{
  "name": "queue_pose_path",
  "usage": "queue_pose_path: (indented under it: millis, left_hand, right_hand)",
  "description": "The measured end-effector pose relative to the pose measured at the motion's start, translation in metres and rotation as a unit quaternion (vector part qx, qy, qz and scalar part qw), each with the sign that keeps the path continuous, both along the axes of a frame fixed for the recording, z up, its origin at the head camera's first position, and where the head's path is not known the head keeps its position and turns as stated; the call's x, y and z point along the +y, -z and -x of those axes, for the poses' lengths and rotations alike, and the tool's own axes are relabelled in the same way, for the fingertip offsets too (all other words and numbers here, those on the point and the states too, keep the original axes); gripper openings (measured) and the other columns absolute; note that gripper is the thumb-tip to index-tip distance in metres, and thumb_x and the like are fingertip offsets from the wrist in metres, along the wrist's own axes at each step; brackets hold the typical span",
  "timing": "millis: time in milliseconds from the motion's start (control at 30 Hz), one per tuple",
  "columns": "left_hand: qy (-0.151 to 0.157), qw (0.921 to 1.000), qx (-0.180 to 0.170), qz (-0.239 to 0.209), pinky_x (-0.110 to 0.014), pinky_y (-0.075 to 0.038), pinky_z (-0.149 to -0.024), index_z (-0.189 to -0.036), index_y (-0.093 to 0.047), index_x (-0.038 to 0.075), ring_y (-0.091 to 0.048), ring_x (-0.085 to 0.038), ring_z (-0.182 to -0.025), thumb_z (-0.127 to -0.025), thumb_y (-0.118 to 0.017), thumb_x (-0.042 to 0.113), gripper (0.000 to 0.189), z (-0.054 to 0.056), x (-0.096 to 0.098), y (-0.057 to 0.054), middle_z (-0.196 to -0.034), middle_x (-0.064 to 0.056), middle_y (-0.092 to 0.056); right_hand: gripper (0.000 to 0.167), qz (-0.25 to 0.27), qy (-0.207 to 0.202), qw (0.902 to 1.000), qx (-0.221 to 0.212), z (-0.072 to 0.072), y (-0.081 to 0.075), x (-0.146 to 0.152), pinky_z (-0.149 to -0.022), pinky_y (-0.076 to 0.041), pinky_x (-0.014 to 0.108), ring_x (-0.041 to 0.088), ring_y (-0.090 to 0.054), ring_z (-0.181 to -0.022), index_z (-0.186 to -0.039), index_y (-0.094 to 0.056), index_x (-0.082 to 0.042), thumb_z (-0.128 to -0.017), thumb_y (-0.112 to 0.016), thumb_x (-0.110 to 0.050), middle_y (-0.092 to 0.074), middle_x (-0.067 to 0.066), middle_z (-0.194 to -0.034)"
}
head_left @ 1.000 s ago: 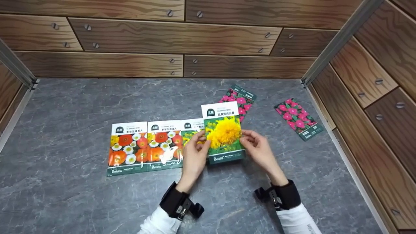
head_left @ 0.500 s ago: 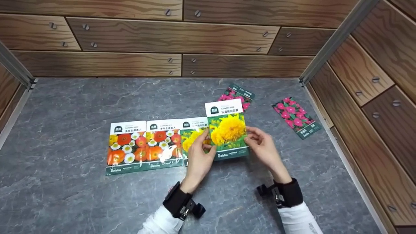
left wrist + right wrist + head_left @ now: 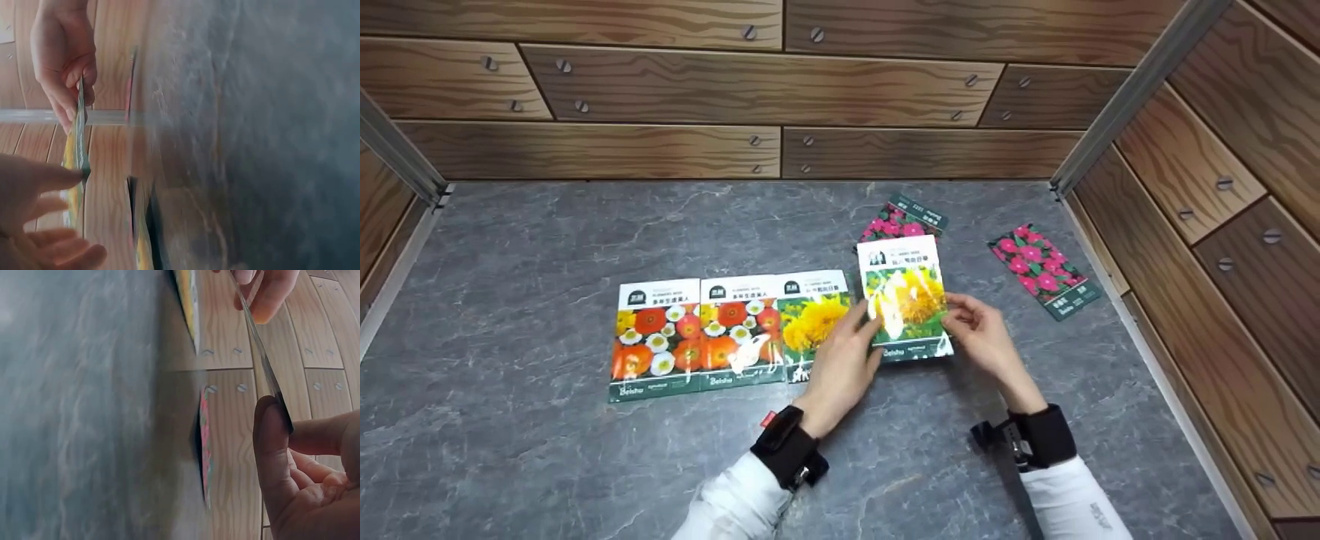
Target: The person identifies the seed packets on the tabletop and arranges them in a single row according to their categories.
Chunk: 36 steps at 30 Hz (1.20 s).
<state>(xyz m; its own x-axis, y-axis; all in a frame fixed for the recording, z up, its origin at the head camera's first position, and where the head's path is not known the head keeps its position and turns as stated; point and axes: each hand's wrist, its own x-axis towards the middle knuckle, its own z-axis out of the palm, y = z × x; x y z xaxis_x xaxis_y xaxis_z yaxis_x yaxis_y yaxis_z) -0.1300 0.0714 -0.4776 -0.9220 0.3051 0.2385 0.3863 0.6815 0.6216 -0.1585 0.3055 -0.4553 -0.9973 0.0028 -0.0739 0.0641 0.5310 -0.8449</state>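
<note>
A yellow sunflower seed packet is held up in front of me, with glare across its front. My right hand pinches its right edge between thumb and index finger, as the right wrist view also shows. My left hand has its thumb and fingers at the packet's lower left edge; the right wrist view shows the packet passing between them. To the left, two orange-and-white poppy packets and another sunflower packet lie side by side on the table. My left fingers partly cover that second sunflower packet's right side.
Behind the held packet, a pink-flower packet lies slanted and partly hidden. Another pink packet lies tilted near the right wall. Wood-patterned panels bound the back of the grey marbled table.
Both hands have shifted right with the sunflower packet, uncovering most of the other sunflower packet in the row. Glare now covers the held packet. My left wrist has turned and its fingers look straighter.
</note>
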Motion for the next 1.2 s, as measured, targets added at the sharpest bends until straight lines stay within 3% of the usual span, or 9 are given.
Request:
queue_pose_path:
  millis: [167, 333, 533, 667, 800, 867, 1200]
  left_hand:
    - [0.035, 0.9967, -0.007, 0.073, -0.050, -0.050, -0.120, -0.139, -0.066, 0.002, -0.055, -0.039, -0.146, -0.098, -0.074, 0.021, 0.046, 0.005, 0.003, 0.000, -0.161, -0.022, -0.050]
    - [0.047, 0.9931, 0.007, 0.108, -0.050, -0.054, -0.116, -0.141, -0.064, 0.000, -0.058, -0.040, -0.142, -0.097, -0.077, 0.022, 0.050, 0.007, 0.006, 0.004, -0.156, -0.022, -0.055]
    - [0.058, 0.9871, 0.010, 0.149, -0.053, -0.053, -0.116, -0.138, -0.066, 0.004, -0.059, -0.039, -0.141, -0.096, -0.078, 0.027, 0.050, 0.009, 0.010, 0.011, -0.153, -0.022, -0.058]
    - [0.059, 0.9820, 0.012, 0.179, -0.052, -0.054, -0.115, -0.138, -0.066, 0.005, -0.059, -0.038, -0.141, -0.096, -0.077, 0.030, 0.051, 0.008, 0.012, 0.011, -0.152, -0.022, -0.059]
    - [0.058, 0.9771, 0.017, 0.204, -0.049, -0.055, -0.114, -0.139, -0.066, 0.006, -0.059, -0.036, -0.141, -0.096, -0.077, 0.032, 0.052, 0.007, 0.013, 0.010, -0.151, -0.020, -0.060]
    - [0.058, 0.9761, 0.011, 0.209, -0.049, -0.054, -0.115, -0.140, -0.065, 0.007, -0.058, -0.036, -0.142, -0.096, -0.077, 0.032, 0.052, 0.007, 0.014, 0.010, -0.152, -0.020, -0.060]
    - [0.059, 0.9727, 0.014, 0.224, -0.048, -0.055, -0.114, -0.138, -0.066, 0.008, -0.060, -0.034, -0.140, -0.095, -0.078, 0.033, 0.051, 0.008, 0.014, 0.010, -0.150, -0.017, -0.061]
  right_hand:
    - [0.042, -0.007, -0.012, 0.9999, -0.003, 0.006, 0.008, 0.005, -0.073, -0.048, 0.016, -0.002, -0.061, -0.080, -0.142, -0.057, 0.012, -0.102, -0.060, -0.001, -0.074, 0.026, -0.106]
    - [0.042, -0.004, -0.007, 0.9997, -0.021, 0.009, 0.014, 0.004, -0.074, -0.049, 0.015, 0.001, -0.061, -0.081, -0.141, -0.057, 0.012, -0.100, -0.061, 0.000, -0.075, 0.023, -0.103]
    - [0.043, -0.024, -0.014, 0.9984, -0.050, 0.013, 0.021, 0.002, -0.066, -0.048, 0.018, 0.007, -0.060, -0.078, -0.142, -0.057, 0.010, -0.101, -0.059, -0.002, -0.074, 0.023, -0.104]
    - [0.043, -0.056, -0.024, 0.9970, -0.047, 0.014, 0.024, 0.000, -0.073, -0.049, 0.021, 0.013, -0.065, -0.084, -0.143, -0.058, 0.009, -0.101, -0.058, -0.004, -0.074, 0.023, -0.104]
    - [0.042, -0.095, -0.030, 0.9946, -0.030, 0.013, 0.024, -0.001, -0.085, -0.055, 0.030, 0.026, -0.071, -0.097, -0.142, -0.059, 0.008, -0.102, -0.056, -0.005, -0.074, 0.022, -0.104]
    - [0.042, -0.111, -0.031, 0.9931, -0.018, 0.013, 0.024, -0.003, -0.085, -0.056, 0.035, 0.031, -0.072, -0.098, -0.140, -0.060, 0.009, -0.101, -0.056, -0.005, -0.074, 0.022, -0.104]
    - [0.047, -0.208, -0.038, 0.9774, 0.010, 0.008, 0.021, -0.011, -0.083, -0.059, 0.047, 0.028, -0.070, -0.089, -0.140, -0.063, 0.005, -0.099, -0.071, -0.017, -0.075, 0.021, -0.108]
